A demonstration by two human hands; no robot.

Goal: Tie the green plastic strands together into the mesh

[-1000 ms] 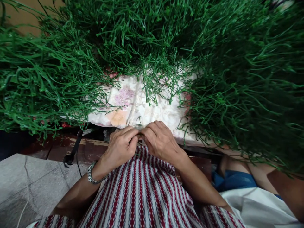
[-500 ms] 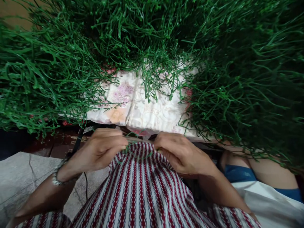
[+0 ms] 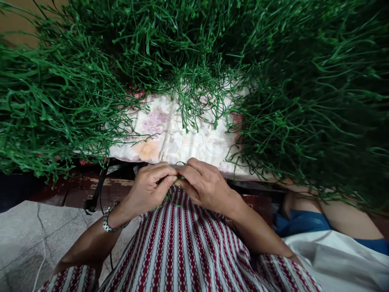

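My left hand (image 3: 153, 184) and my right hand (image 3: 205, 184) meet fingertip to fingertip at the near edge of the table, above my striped clothing (image 3: 179, 243). Both are closed in a pinch on a thin green strand (image 3: 181, 163), which loops up between them. More bits of green show just below my left fingers. Large heaps of green branching strands (image 3: 54, 105) cover the table's left, back and right. A smaller tuft (image 3: 194, 105) hangs forward over the floral tablecloth (image 3: 188, 148).
Another person's bare legs (image 3: 349, 217), with blue and white cloth, are at the lower right. A dark metal bracket (image 3: 99, 190) and a reddish-brown wooden surface (image 3: 80, 192) show under the table's left side. A cable (image 3: 44, 247) lies on the tiled floor.
My hands were apart on either side of my lap and have come together in the middle. The view has shifted slightly.
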